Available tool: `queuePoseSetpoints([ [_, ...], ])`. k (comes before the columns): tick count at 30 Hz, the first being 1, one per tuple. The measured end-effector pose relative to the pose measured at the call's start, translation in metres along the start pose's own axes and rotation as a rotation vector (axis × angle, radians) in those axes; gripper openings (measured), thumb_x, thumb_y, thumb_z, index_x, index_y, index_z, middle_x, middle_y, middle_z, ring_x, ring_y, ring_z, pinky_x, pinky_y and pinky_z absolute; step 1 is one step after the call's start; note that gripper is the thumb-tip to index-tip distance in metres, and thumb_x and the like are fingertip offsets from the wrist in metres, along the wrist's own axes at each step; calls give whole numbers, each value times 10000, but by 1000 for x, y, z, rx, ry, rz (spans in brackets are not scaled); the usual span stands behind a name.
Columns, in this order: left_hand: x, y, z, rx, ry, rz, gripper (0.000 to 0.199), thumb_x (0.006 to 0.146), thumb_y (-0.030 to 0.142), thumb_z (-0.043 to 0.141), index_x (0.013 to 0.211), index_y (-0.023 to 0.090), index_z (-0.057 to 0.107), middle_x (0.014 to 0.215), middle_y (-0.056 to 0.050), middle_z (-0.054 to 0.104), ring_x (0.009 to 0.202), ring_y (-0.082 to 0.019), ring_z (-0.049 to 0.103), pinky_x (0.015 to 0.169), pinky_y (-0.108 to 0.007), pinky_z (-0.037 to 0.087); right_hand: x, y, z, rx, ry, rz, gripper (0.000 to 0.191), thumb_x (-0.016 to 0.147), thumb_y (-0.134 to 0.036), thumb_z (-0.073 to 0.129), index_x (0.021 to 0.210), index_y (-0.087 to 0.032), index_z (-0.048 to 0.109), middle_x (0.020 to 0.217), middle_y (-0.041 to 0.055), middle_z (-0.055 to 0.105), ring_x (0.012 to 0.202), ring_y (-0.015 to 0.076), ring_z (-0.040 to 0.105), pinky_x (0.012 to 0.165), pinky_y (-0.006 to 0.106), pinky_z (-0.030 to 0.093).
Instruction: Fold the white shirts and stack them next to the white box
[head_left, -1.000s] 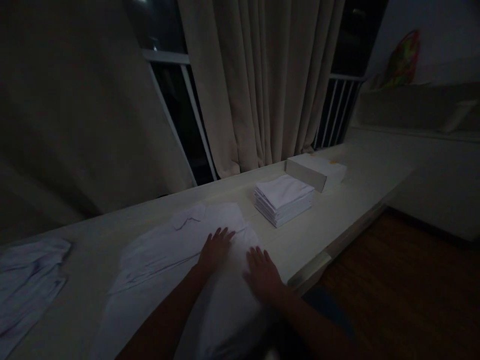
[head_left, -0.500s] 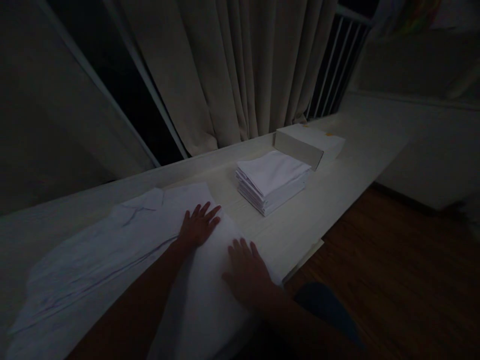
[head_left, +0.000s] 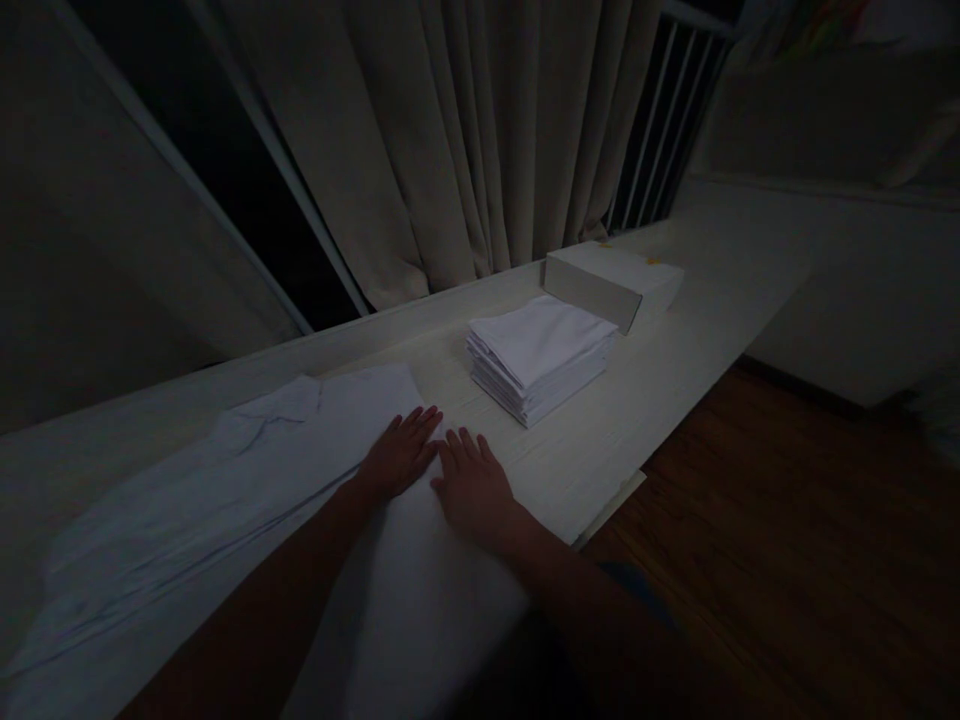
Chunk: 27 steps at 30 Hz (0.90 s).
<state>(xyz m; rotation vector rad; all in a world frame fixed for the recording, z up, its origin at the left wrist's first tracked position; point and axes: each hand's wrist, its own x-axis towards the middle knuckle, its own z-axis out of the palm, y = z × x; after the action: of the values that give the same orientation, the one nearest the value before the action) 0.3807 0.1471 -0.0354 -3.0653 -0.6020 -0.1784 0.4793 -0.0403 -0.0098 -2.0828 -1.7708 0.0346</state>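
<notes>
A white collared garment (head_left: 225, 510), which looks like a shirt, lies spread along the white ledge, its collar toward the back. My left hand (head_left: 403, 450) rests flat on the garment's right part, fingers stretched out. Close beside it my right hand (head_left: 472, 490) also lies flat on the cloth, fingers extended, the two hands nearly touching. Neither hand grips anything. The near edge of the cloth is hidden partly by my forearms and by shadow.
Beyond my hands a stack of folded white cloth (head_left: 540, 355) sits on the ledge (head_left: 577, 450). Behind the stack is a white box (head_left: 600, 285). Beige curtains (head_left: 495, 150) hang along the back. To the right, below the ledge's edge, is a wooden floor (head_left: 735, 520).
My right hand has slid away from me and left across the cloth, up beside my left hand. The left hand has stayed nearly in place. The camera view has shifted slightly.
</notes>
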Motion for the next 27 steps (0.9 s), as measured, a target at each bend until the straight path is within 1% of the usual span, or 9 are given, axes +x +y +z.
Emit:
queuePoseSetpoints([
  [3,2,-3,3,10,-7,-15,583,939,500,230,1483,290,226,1573,-21,234,1448,-209,190,1156,-448,174,10,8,13,-8,-74,0,631,983,-499,311,1467,-95,296,1547,134,233,1446,267,112,1165,495,82],
  [7,4,-4,4,10,-13,-26,577,938,511,224,1482,319,220,1577,-20,225,1449,-222,187,1148,-460,172,-12,18,12,-13,-126,-18,683,972,-560,273,1488,-114,259,1558,112,198,1450,274,72,1166,511,41],
  [13,3,7,-2,-30,68,-23,560,933,484,271,1459,294,305,1557,-38,285,1442,-252,205,1151,-504,127,-81,24,-17,-10,-125,-7,621,970,-513,336,1487,-172,287,1562,81,206,1450,295,51,1156,551,23],
  [16,4,25,-22,-81,158,-102,562,917,461,330,1420,217,390,1529,-73,346,1439,-271,208,1160,-520,93,-124,22,-27,-1,-128,27,564,962,-438,397,1471,-206,326,1558,71,230,1446,309,81,1148,576,37],
  [18,-11,48,-40,-97,248,-226,604,921,452,304,1420,119,369,1513,-146,353,1423,-290,245,1151,-529,147,-153,20,-30,29,-87,58,509,953,-377,418,1436,-219,384,1543,74,276,1436,309,144,1146,574,85],
  [20,-49,85,-55,-193,359,-409,627,928,460,244,1403,70,363,1462,-197,411,1375,-290,344,1116,-510,267,-178,21,-31,100,20,152,443,933,-318,431,1357,-196,472,1475,112,391,1381,303,290,1129,533,213],
  [22,-111,136,-56,-628,461,-658,519,902,507,315,1270,205,520,1311,-98,584,1243,-238,502,1048,-438,397,-195,25,-29,202,166,327,356,900,-286,447,1217,-161,552,1307,163,533,1234,299,464,1044,478,367],
  [24,-184,195,-42,-1086,275,-848,383,820,561,455,1025,298,643,1113,-33,686,1129,-242,585,1028,-444,426,-201,31,-25,296,287,515,302,856,-291,478,1104,-145,572,1129,174,599,1077,301,551,946,456,448],
  [27,-273,265,-6,-1249,143,-1027,249,584,491,707,729,294,663,826,-67,716,878,-321,679,865,-532,519,-197,39,-19,468,272,663,330,746,-291,564,1045,-153,588,1047,155,633,1017,316,579,905,450,473],
])
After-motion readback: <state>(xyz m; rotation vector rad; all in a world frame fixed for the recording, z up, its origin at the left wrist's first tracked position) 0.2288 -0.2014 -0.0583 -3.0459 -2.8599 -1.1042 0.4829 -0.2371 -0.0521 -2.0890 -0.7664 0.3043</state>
